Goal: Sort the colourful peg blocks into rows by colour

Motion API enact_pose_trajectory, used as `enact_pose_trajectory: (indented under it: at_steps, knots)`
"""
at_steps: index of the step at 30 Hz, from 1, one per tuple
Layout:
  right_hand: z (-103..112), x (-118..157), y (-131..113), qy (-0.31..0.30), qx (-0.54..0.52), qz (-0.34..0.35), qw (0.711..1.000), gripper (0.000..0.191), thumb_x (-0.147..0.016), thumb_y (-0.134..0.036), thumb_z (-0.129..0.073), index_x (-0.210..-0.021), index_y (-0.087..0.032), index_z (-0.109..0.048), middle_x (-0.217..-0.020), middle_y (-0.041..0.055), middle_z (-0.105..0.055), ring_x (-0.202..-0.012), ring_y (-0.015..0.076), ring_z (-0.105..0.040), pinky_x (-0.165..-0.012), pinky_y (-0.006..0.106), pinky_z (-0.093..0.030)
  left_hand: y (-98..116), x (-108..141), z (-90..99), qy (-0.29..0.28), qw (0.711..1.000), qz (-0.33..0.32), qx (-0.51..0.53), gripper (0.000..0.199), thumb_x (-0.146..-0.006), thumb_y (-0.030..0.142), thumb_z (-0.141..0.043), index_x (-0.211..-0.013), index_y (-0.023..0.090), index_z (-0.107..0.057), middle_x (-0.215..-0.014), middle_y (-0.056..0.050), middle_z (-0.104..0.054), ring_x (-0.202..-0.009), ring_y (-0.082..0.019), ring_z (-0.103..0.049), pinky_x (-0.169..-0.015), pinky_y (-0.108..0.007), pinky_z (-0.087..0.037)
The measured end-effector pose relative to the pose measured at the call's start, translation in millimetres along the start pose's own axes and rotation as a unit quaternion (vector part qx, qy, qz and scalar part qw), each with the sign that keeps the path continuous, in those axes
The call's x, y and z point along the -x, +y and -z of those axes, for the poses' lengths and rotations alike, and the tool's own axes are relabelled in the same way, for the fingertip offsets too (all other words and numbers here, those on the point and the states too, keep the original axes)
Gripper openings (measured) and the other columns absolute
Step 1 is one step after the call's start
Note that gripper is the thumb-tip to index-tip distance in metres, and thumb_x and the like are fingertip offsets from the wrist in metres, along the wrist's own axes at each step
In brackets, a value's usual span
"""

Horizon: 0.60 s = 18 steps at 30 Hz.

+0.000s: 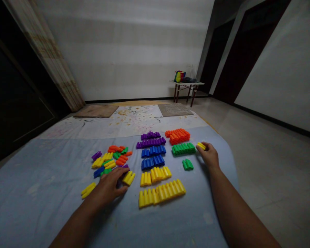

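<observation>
My left hand (111, 182) is at the near right edge of a loose heap, thumb and index finger at either side of a yellow plastic piece (129, 178) shaped like joined tubes. Over the right side of the cloth, my right hand (209, 155) pinches another yellow piece (201, 146) between thumb and fingers. Near it lie a green row (183, 148) and a small green group (187, 164). Between my hands are yellow rows (161, 193), blue rows (153, 162) and purple rows (151, 142). An orange stack (179, 136) sits behind the green row.
Mixed loose pieces (110, 160) lie left of the rows, with one yellow piece (88, 190) apart from them. A light blue cloth (196, 213) covers the surface. Two flat mats (175, 110) lie at the far end. Beyond stands a small table (187, 83) holding a colourful bag (180, 76).
</observation>
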State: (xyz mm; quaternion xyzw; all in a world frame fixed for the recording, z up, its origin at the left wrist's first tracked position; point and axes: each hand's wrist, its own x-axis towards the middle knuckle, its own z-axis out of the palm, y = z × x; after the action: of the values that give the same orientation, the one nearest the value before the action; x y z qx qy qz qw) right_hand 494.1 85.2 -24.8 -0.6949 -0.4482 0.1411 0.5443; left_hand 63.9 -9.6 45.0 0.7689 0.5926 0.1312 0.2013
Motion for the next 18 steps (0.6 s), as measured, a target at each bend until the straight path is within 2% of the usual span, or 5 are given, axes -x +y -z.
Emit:
enact_pose_trajectory:
  at_steps: [7, 13, 18]
  knots:
    - [-1.8, 1.5, -6.4, -0.025, 0.014, 0.005, 1.000, 0.047, -0.063, -0.045, -0.062, -0.099, -0.016, -0.062, -0.092, 0.0088, -0.067, -0.082, 0.0221, -0.062, -0.078, 0.037, -0.049, 8.0, -3.7, 0.6, -0.006, 0.998, -0.024, -0.050, 0.035, -0.071, 0.032, -0.054, -0.104, 0.024, -0.062, -0.102, -0.005, -0.065, -0.097, -0.023, -0.057, -0.085, -0.036, -0.042]
    - [-2.9, -3.0, -0.8, -0.009, -0.015, -0.009, 1.000, 0.050, -0.062, -0.045, -0.064, -0.102, -0.014, -0.061, -0.094, 0.0097, -0.066, -0.082, 0.0216, -0.062, -0.079, 0.037, -0.049, 9.5, -2.0, -1.2, 0.002, 0.998, 0.005, -0.069, 0.037, -0.072, 0.038, -0.055, -0.104, 0.022, -0.060, -0.110, -0.007, -0.062, -0.104, -0.026, -0.053, -0.089, -0.040, -0.038]
    - [-2.5, -6.5, 0.1, 0.001, -0.030, -0.012, 0.999, 0.052, -0.062, -0.046, -0.065, -0.103, -0.015, -0.060, -0.095, 0.0091, -0.066, -0.083, 0.0216, -0.062, -0.081, 0.038, -0.049, 30.6, 5.6, 3.0, 0.006, 1.000, 0.002, -0.012, 0.042, -0.069, 0.045, -0.059, -0.104, 0.022, -0.059, -0.113, -0.008, -0.061, -0.107, -0.025, -0.053, -0.092, -0.040, -0.038]
